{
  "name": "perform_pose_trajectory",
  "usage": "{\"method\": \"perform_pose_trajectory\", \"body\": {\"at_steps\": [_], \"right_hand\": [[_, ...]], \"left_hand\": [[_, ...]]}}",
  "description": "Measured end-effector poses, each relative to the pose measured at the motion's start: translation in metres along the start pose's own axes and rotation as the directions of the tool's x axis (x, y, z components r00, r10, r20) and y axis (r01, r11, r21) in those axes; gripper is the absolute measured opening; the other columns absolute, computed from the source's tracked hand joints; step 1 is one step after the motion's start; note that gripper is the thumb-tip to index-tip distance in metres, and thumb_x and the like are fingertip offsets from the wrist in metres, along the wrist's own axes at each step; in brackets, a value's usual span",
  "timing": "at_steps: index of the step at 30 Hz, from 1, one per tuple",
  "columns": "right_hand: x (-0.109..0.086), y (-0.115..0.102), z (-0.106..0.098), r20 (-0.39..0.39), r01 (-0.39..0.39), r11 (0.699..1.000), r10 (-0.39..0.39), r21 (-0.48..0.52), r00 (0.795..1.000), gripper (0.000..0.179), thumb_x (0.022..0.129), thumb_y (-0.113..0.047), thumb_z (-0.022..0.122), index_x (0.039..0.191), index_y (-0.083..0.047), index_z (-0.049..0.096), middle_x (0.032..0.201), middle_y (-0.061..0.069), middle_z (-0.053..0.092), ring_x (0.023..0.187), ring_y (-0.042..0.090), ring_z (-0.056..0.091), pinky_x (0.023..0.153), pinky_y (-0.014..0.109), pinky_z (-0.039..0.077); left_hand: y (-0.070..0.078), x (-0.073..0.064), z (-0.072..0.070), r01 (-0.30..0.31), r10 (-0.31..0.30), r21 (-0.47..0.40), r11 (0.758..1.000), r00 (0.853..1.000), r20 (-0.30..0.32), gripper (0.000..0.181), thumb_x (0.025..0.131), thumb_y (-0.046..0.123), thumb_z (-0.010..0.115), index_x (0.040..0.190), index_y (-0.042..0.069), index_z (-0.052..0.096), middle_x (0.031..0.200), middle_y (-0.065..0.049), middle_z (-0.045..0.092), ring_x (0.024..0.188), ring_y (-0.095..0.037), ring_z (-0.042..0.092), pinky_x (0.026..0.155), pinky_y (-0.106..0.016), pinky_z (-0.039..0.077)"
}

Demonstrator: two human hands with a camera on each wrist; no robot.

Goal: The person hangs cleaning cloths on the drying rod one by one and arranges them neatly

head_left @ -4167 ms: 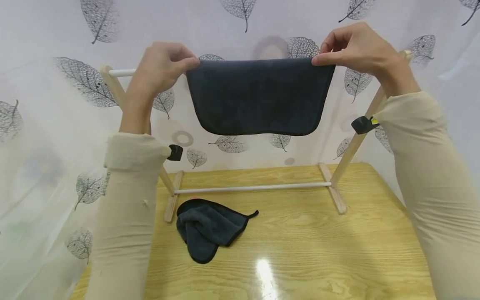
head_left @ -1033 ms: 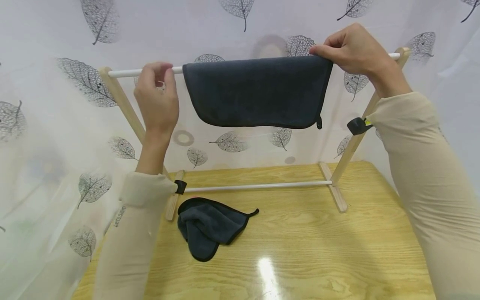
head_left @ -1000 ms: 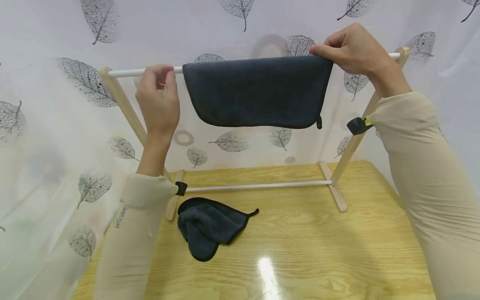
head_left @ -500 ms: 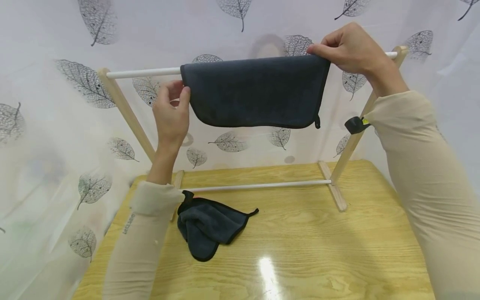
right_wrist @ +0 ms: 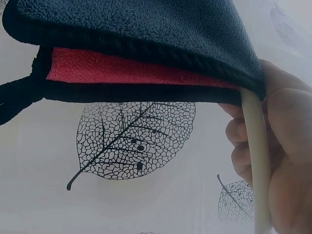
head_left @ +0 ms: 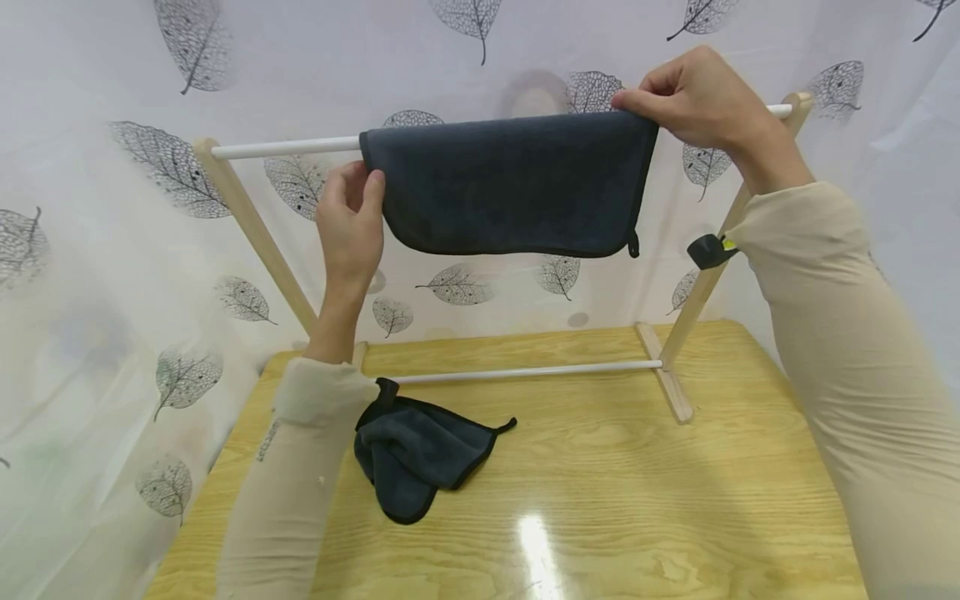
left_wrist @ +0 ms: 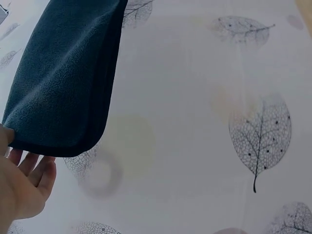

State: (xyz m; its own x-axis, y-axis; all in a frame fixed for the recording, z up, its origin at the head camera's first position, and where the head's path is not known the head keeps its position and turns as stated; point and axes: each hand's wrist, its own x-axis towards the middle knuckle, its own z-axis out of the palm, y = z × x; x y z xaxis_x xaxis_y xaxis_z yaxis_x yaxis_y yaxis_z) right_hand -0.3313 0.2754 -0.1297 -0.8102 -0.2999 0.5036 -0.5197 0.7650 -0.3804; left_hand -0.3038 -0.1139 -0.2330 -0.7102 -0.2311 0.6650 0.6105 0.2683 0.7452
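Observation:
A dark grey towel [head_left: 510,187] with black edging hangs folded over the white upper bar [head_left: 285,147] of a wooden rack. Its pinkish-red inner side [right_wrist: 122,68] shows between the layers in the right wrist view. My left hand [head_left: 351,221] pinches the towel's left edge below the bar, thumb in front and fingers behind. At the top right corner, my right hand [head_left: 697,100] grips the towel against the bar. A small black loop [head_left: 633,244] dangles at the lower right. On the table lies a second grey towel [head_left: 420,454], crumpled.
The rack's wooden legs [head_left: 255,233] lean at both sides, joined low down by a white crossbar [head_left: 517,372]. Beneath is a wood-grain table [head_left: 637,483]. A pale leaf-print curtain [head_left: 97,275] surrounds the back and sides.
My left hand has let go of the top left corner, moved off along the bar, then come down and right to the towel's left edge. My right hand stays at the top right corner.

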Motion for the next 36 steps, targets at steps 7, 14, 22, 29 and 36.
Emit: {"method": "perform_pose_trajectory", "body": {"at_steps": [7,14,22,29,36], "right_hand": [[0.0,0.0,0.0,-0.001,0.006,1.0,-0.006,-0.017,1.0,0.04,0.103,-0.035,0.064,0.096,0.003,0.077,0.059,0.0,0.05,0.061,0.015,0.045,0.047,0.02,0.032],[0.001,-0.002,0.0,0.007,-0.004,1.0,0.004,-0.008,1.0,0.039,0.103,-0.033,0.065,0.096,0.004,0.076,0.059,0.001,0.048,0.063,0.015,0.043,0.048,0.021,0.032],[-0.001,-0.001,-0.001,-0.007,0.01,0.999,-0.011,-0.033,1.0,0.04,0.103,-0.035,0.064,0.098,0.003,0.077,0.06,0.0,0.05,0.066,0.016,0.045,0.051,0.02,0.034],[-0.004,-0.002,0.0,-0.063,-0.013,0.999,0.011,-0.035,0.998,0.042,0.101,-0.038,0.066,0.107,0.001,0.078,0.075,-0.012,0.059,0.081,0.016,0.048,0.067,0.023,0.041],[-0.003,-0.001,-0.001,-0.064,0.0,1.0,-0.002,-0.031,0.998,0.042,0.101,-0.038,0.067,0.101,0.003,0.078,0.071,-0.009,0.059,0.078,0.016,0.047,0.065,0.026,0.038]], "left_hand": [[-0.001,0.002,0.004,0.021,-0.024,-0.106,0.994,0.999,-0.022,0.029,0.103,0.01,0.063,0.127,-0.007,0.062,0.126,-0.018,0.064,0.118,-0.021,0.064,0.105,-0.026,0.046],[0.003,0.006,0.002,0.061,-0.065,-0.148,0.987,0.998,-0.024,0.029,0.101,0.009,0.066,0.127,-0.004,0.068,0.119,-0.019,0.07,0.108,-0.021,0.068,0.097,-0.029,0.052],[0.008,0.006,-0.002,0.086,-0.086,-0.11,0.99,0.996,0.011,0.025,0.104,0.012,0.062,0.12,-0.002,0.074,0.105,-0.014,0.073,0.089,-0.017,0.068,0.081,-0.025,0.053],[0.01,0.007,-0.006,0.121,-0.118,-0.071,0.99,0.992,0.043,0.029,0.105,0.016,0.06,0.123,-0.003,0.072,0.11,-0.014,0.072,0.096,-0.019,0.067,0.086,-0.026,0.051],[0.01,0.009,-0.012,0.14,-0.139,-0.04,0.989,0.99,0.039,0.03,0.105,0.018,0.059,0.124,-0.002,0.072,0.112,-0.015,0.071,0.098,-0.02,0.066,0.087,-0.026,0.051]]}}
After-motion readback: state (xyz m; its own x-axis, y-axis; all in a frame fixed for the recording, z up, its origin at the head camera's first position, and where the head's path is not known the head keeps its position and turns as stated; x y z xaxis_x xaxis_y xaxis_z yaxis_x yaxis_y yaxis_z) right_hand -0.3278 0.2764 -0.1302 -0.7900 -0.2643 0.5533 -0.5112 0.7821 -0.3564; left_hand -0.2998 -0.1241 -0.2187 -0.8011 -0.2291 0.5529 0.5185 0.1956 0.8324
